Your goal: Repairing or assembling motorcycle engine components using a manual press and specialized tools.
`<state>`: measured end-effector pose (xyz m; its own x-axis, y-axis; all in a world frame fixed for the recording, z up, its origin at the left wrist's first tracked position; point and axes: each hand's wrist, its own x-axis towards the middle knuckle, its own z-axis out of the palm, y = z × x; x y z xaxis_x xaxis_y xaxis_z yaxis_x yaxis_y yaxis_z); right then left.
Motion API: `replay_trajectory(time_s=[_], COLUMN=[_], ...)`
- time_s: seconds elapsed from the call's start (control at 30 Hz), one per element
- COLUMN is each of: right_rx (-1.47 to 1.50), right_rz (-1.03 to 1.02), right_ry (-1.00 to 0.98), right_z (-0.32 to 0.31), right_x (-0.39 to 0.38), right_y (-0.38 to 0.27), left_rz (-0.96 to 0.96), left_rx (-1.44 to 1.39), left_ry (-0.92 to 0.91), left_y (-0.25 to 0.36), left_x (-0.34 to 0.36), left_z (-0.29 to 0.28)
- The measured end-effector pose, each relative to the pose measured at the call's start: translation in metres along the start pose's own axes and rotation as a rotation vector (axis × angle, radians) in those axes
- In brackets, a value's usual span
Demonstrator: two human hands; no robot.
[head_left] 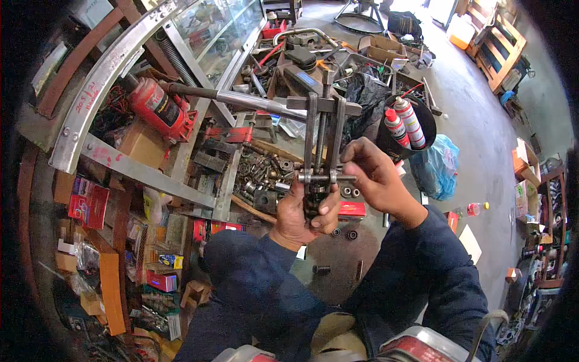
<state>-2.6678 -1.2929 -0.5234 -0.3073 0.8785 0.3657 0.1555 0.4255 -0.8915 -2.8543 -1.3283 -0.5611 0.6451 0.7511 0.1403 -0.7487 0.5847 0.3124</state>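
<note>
A two-arm puller (312,136) stands nearly upright in front of me, with a crossbar at its top and a long threaded screw (324,130) between its arms. My left hand (295,223) is wrapped round its lower end and a dark round metal part (315,198) there, mostly hidden by the fingers. A bolt (319,178) runs crosswise through the lower ends of the arms. My right hand (386,184) is closed at the bolt's right end, thumb and fingers pinching it.
On the left, a red bottle jack (158,108) stands by a metal frame (151,175). Loose nuts and fittings (259,172) lie beyond my left hand. Two spray cans (410,123) stand in a black bucket (431,130), beside a blue plastic bag (437,166). Small rings (351,234) lie on the floor.
</note>
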Motion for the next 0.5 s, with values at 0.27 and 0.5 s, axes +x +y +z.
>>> replay_trajectory(time_s=[0.27, 0.5], right_rx=[0.19, 0.233], right_rz=[0.046, 0.103], right_ry=[0.036, -0.079], right_z=[0.0041, 0.0032], right_x=[0.0017, 0.0025], right_y=[-0.0039, -0.0004], left_rz=[0.003, 0.01], left_rx=[0.003, 0.031], left_ry=[-0.001, -0.018], left_y=[0.0021, 0.0025], left_x=[0.0004, 0.0026], left_z=[-0.0031, -0.0004])
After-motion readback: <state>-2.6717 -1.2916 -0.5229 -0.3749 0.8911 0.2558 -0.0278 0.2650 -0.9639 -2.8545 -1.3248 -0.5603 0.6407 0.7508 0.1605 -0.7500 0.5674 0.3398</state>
